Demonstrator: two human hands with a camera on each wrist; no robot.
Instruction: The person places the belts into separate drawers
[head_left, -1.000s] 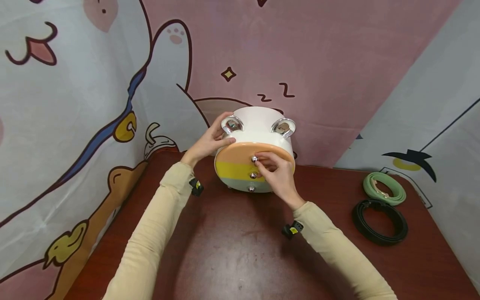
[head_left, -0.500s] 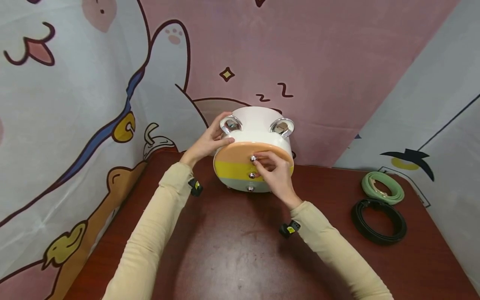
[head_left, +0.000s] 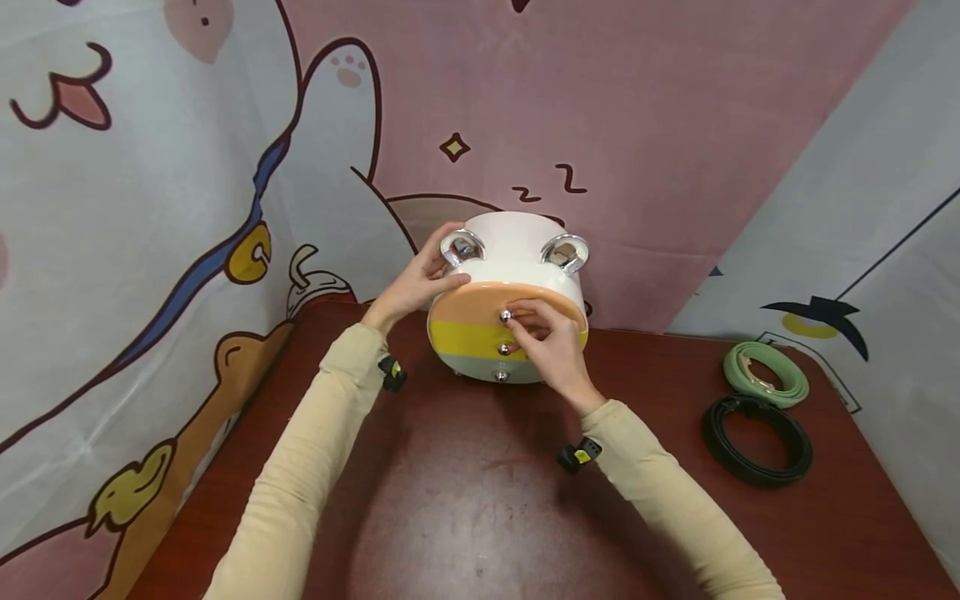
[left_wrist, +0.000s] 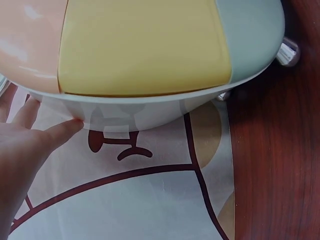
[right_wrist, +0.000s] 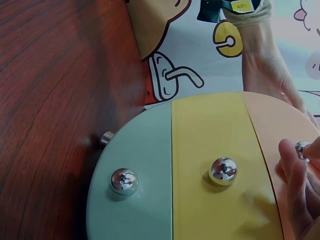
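A small white drawer box with orange, yellow and green drawers stands at the back of the table. Two silver rings stick up like ears on its top, and each drawer has a round silver knob. My left hand rests against the box's left side by the left ring, thumb near the top front edge. Its fingertips touch the white side in the left wrist view, fairly straight. My right hand pinches the top knob of the orange drawer. All three drawer fronts sit flush.
On the right of the brown table lie a coiled green belt and a coiled black belt. A printed cartoon cloth hangs right behind the box and along the left side.
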